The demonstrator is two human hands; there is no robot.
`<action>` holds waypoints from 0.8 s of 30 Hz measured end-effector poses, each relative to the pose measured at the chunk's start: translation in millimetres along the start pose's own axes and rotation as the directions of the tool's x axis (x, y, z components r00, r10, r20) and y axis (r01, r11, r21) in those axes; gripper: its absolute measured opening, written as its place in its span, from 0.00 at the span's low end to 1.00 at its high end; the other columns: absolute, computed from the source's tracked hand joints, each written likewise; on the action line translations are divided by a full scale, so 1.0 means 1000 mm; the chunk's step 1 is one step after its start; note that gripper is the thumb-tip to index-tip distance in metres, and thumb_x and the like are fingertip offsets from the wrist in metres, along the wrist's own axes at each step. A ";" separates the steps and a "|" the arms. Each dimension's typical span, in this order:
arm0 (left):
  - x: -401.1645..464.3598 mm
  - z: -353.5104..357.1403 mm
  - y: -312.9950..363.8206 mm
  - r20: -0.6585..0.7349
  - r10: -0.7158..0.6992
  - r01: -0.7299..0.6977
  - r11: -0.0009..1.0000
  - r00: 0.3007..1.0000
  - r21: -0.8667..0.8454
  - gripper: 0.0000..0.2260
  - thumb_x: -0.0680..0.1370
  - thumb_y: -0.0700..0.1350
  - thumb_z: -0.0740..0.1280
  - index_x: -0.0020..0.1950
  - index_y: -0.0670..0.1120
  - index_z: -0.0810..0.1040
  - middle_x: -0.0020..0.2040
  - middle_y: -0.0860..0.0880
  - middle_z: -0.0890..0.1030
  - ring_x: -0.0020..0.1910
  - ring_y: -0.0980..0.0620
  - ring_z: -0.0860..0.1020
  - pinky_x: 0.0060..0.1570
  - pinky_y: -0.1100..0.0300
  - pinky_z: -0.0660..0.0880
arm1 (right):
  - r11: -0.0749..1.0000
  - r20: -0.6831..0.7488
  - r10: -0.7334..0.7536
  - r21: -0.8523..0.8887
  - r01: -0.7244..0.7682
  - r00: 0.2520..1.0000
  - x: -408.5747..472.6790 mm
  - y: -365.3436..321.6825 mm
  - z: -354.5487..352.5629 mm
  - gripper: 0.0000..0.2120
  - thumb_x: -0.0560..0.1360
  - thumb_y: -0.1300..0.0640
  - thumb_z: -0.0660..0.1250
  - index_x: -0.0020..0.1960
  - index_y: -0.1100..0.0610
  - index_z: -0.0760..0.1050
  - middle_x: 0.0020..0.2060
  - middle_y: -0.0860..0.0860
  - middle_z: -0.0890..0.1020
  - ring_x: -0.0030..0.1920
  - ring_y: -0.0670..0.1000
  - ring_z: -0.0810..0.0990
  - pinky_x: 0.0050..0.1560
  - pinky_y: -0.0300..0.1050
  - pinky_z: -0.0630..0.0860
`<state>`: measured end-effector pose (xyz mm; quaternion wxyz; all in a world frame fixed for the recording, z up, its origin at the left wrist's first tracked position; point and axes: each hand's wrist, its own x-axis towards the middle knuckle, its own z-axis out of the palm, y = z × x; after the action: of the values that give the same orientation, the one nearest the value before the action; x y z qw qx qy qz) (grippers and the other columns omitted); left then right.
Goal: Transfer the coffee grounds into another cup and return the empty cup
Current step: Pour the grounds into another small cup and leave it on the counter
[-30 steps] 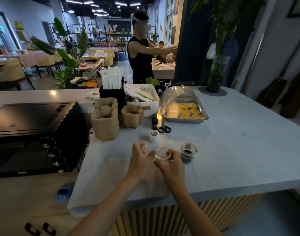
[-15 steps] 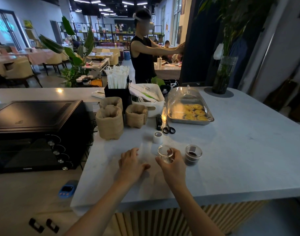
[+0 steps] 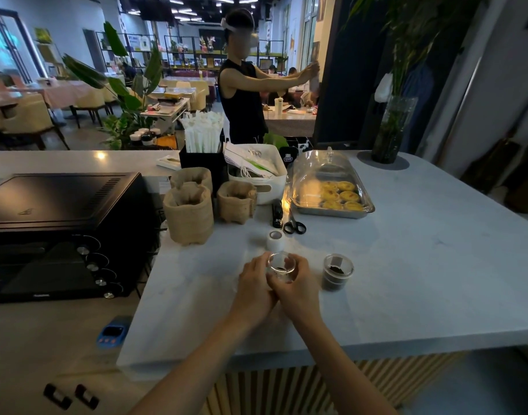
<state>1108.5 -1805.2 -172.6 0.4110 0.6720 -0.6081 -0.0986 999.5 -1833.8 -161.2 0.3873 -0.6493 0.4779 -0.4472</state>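
A small clear glass cup (image 3: 281, 264) stands on the pale marble counter (image 3: 421, 265), with a little dark residue at its bottom. My left hand (image 3: 254, 287) and my right hand (image 3: 297, 287) both wrap around it, fingers on its sides. Just to the right, apart from my hands, stands a second small clear cup (image 3: 337, 271) holding dark coffee grounds.
A white tape roll (image 3: 275, 239), black scissors (image 3: 294, 224) and a stapler (image 3: 276, 211) lie behind the cups. Burlap-wrapped pots (image 3: 189, 215), a covered tray of egg tarts (image 3: 331, 190) and a black oven (image 3: 62, 229) stand around. A person stands beyond the counter.
My left hand has moved right from the counter surface onto the glass cup, which my right hand kept holding. The cup of grounds has not moved.
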 end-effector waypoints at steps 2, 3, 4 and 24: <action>0.001 0.003 0.005 -0.020 -0.033 0.031 0.995 0.999 -0.094 0.26 0.76 0.46 0.73 0.72 0.46 0.70 0.66 0.47 0.77 0.65 0.51 0.75 0.65 0.58 0.73 | 1.000 0.008 -0.021 0.009 0.021 1.000 0.001 0.000 -0.003 0.25 0.69 0.55 0.77 0.61 0.46 0.70 0.50 0.41 0.79 0.48 0.37 0.80 0.45 0.27 0.75; 0.001 0.005 0.007 -0.022 -0.039 0.036 0.991 0.999 -0.127 0.24 0.76 0.46 0.73 0.70 0.47 0.71 0.64 0.48 0.78 0.63 0.53 0.76 0.61 0.62 0.74 | 0.999 0.017 -0.034 0.018 0.034 0.999 0.001 -0.001 -0.006 0.25 0.69 0.55 0.77 0.61 0.45 0.70 0.50 0.40 0.79 0.48 0.36 0.80 0.47 0.28 0.76; 0.001 0.006 0.008 -0.016 -0.044 0.041 0.989 0.999 -0.141 0.23 0.76 0.46 0.73 0.69 0.48 0.71 0.63 0.48 0.79 0.61 0.54 0.77 0.58 0.66 0.74 | 0.999 0.025 -0.048 0.015 0.048 0.999 0.002 -0.001 -0.009 0.25 0.70 0.54 0.76 0.63 0.47 0.70 0.51 0.39 0.79 0.49 0.36 0.79 0.48 0.28 0.76; 0.006 0.040 0.016 0.113 -0.097 0.122 0.963 0.989 -0.241 0.25 0.72 0.57 0.75 0.65 0.56 0.70 0.59 0.55 0.81 0.56 0.57 0.80 0.51 0.63 0.76 | 0.968 -0.292 0.037 -0.228 -0.107 0.956 0.014 0.031 -0.069 0.44 0.67 0.56 0.79 0.76 0.60 0.59 0.71 0.58 0.66 0.70 0.57 0.67 0.69 0.48 0.67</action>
<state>1072.5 -1826.4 -185.1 0.4545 0.6425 -0.5726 -0.2297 927.3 -1860.5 -166.6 0.2486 -0.6021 0.6032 -0.4602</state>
